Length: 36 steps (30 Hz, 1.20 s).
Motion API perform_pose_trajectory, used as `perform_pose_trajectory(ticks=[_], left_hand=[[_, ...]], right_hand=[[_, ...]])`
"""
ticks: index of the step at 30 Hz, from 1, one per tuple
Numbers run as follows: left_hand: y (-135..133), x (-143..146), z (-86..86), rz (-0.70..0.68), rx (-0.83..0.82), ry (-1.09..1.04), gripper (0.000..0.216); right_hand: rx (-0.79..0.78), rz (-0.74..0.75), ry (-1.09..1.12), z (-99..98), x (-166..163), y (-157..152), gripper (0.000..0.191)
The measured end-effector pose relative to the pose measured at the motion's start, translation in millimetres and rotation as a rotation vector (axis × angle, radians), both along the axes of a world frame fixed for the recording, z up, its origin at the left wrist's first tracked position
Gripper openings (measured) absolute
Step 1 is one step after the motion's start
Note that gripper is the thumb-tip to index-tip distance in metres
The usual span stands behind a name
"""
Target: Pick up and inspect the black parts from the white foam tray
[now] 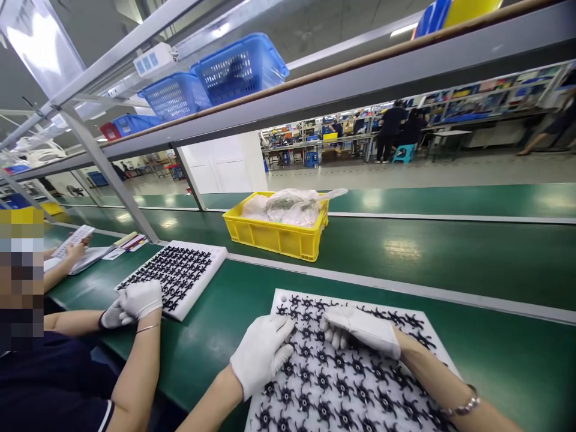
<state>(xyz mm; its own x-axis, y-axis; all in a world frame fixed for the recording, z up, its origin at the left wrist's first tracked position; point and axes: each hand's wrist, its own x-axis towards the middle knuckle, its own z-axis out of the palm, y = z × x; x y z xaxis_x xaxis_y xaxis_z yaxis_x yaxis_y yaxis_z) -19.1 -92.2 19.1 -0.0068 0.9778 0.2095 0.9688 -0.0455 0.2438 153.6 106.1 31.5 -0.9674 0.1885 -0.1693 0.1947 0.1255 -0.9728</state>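
A white foam tray (283,298) lies on the green bench in front of me, filled with several small black star-shaped parts (323,379). My left hand (261,353), in a white glove, rests on the tray's left side with fingers curled over the parts. My right hand (360,327), also gloved, lies on the tray's upper middle, fingers bent down onto a part. What either hand pinches is too small to make out.
A yellow crate (274,235) with plastic bags stands on the green conveyor behind. To my left a co-worker's gloved hands (132,303) touch a second white tray (211,259) of black parts. Blue baskets (238,67) sit on the overhead shelf.
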Motion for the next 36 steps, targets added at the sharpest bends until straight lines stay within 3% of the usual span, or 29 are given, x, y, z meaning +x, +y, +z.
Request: perform_pose_trajectory(ticks=[4,11,17,29,36], left_hand=[[3.7,4.7,-2.9,0.051,-0.01,0.015,0.034],[1.8,4.8,-9.9,0.073,0.034,-0.013,0.035],[20.8,8.8,-10.8,0.134,0.065,0.109,0.014],[42.3,12.3,-18.7,0.08,0.035,0.244,0.012],[51.8,8.5,-14.8,-0.046,0.073,0.288,0.017]], right_hand=[[0.001,0.037,-0.008,-13.1,1.2,3.5,0.047],[0.111,0.053,-0.015,-20.2,7.0,1.9,0.035],[0.211,0.042,-0.009,-25.8,4.1,-0.8,0.033],[0.288,0.016,-0.008,-24.6,4.0,-5.1,0.03],[0.325,-0.012,-0.017,-19.7,4.9,-8.0,0.031]])
